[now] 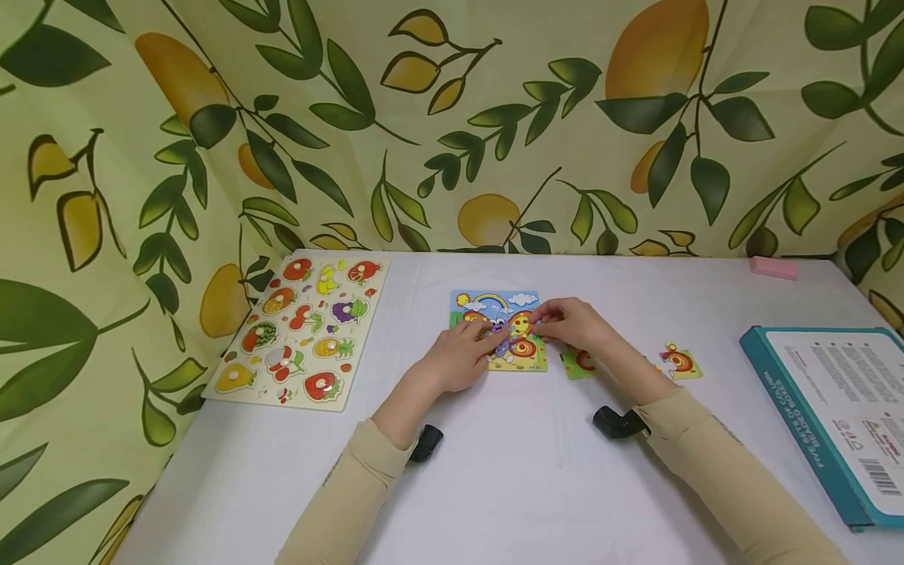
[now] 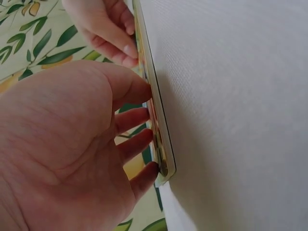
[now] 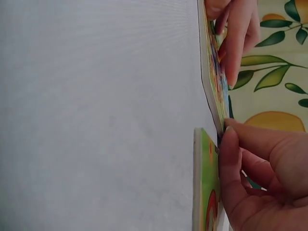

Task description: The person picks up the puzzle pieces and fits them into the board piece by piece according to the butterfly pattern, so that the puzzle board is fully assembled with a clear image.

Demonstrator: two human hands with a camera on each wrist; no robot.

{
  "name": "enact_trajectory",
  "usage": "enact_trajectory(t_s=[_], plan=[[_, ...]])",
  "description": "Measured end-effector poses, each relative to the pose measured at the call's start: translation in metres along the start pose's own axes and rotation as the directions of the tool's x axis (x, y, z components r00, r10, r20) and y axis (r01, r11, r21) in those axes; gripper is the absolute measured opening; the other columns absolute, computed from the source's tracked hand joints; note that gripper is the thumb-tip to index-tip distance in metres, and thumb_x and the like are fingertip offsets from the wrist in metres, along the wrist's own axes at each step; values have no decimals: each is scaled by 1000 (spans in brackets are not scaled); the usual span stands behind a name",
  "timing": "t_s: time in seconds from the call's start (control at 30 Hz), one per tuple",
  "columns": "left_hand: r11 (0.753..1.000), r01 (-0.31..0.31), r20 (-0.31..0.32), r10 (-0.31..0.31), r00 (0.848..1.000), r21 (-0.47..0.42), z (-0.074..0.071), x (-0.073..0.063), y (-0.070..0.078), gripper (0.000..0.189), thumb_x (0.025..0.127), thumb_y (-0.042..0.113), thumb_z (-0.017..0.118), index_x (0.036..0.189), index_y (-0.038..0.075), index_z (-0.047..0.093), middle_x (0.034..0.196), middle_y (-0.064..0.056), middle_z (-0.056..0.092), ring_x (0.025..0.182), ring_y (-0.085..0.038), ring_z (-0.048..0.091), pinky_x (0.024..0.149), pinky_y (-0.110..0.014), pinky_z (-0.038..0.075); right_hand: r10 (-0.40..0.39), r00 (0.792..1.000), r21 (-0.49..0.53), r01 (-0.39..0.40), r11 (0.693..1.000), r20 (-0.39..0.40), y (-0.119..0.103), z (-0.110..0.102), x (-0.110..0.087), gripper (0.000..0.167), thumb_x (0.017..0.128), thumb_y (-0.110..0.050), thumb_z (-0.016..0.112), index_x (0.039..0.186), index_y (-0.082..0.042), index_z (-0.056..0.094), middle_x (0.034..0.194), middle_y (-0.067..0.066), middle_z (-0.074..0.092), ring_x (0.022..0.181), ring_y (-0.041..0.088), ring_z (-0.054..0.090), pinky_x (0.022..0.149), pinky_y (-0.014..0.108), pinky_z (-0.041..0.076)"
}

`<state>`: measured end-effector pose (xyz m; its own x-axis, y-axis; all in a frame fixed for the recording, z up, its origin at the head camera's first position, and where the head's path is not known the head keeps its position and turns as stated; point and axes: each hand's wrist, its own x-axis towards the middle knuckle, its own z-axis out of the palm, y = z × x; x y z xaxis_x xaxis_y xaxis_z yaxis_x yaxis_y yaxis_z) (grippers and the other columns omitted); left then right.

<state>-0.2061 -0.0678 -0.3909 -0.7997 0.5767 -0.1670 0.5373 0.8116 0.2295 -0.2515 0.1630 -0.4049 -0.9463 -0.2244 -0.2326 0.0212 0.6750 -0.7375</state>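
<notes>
Sleeves (image 1: pixel 720 463) cross white tablecloth (image 1: pixel 501 486) before leafy drapes (image 1: pixel 438 173), relaxed left hand (image 1: pixel 461 358) touching puzzle (image 1: pixel 523 353), right hand (image 1: pixel 574 323) pinching it.

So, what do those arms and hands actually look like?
They're a person's: the left hand and right hand are bare, without gloves. The left sleeve and right sleeve are beige, ending short of the wrists. A rounded black piece shows beside each cuff; no cables are visible.
</notes>
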Motion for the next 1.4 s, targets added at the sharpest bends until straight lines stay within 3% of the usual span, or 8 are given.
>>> enact_trajectory(t_s=[0.23,0.43,0.63,0.8,0.93,1.13,1.27,1.4], plan=[[1000,12,12,-12,1000,15,1,3,1,50,104,22,41,153,33,33,152,-6,32,139,-26,29,106,-48,35,-51,998,-44,53,998,41,3,-4,-9,33,90,-24,71,117,-6,66,96,7,57,91,23,49,74,30,41],[999,12,0,-12,1000,44,1,1,2,50,104,22,40,153,32,33,153,-5,33,140,-25,30,106,-47,35,-160,987,-87,162,983,29,4,-18,-38,36,96,-30,63,126,-9,64,113,10,65,104,27,57,81,39,49],[999,13,-17,-13,1000,39,2,2,0,51,104,22,39,153,33,32,154,-4,31,141,-25,28,109,-45,32,-176,984,-272,174,946,20,16,-35,-69,42,85,-31,76,117,-5,66,114,13,63,101,30,54,83,46,48],[1000,-15,-75,16,997,3,2,1,-1,51,102,19,47,152,23,38,153,-9,34,140,-25,30,110,-45,32,-202,979,-324,195,926,14,28,-32,-80,45,78,-29,83,111,-3,66,115,15,60,101,31,49,88,48,43],[997,16,-120,-25,992,-74,-2,-7,-2,52,99,22,55,149,14,42,153,-12,36,140,-27,34,109,-46,35,-218,976,-318,203,926,-14,32,-27,-80,39,78,-23,83,107,-4,66,113,15,59,102,31,45,85,45,42],[983,128,-109,-142,984,-130,-5,-31,-8,53,98,25,58,147,7,44,152,-15,38,137,-31,39,103,-50,42,-220,975,-241,209,948,-20,27,-25,-75,34,80,-19,81,103,-7,59,89,4,60,84,22,52,71,33,44],[977,148,-94,-164,982,-156,-3,-44,-12,55,98,23,59,146,2,43,152,-16,38,137,-31,40,105,-49,40,-186,982,-68,184,981,-22,14,-16,-65,27,87,-24,75,104,-8,62,85,-1,68,78,17,60,66,27,47],[974,153,-75,-167,983,-170,-1,-50,-15,54,99,23,58,145,1,44,152,-15,38,137,-30,39,107,-46,39,-138,990,132,135,982,15,-7,6,-47,31,88,-28,74,105,-5,63,86,1,73,79,16,66,69,25,51]])
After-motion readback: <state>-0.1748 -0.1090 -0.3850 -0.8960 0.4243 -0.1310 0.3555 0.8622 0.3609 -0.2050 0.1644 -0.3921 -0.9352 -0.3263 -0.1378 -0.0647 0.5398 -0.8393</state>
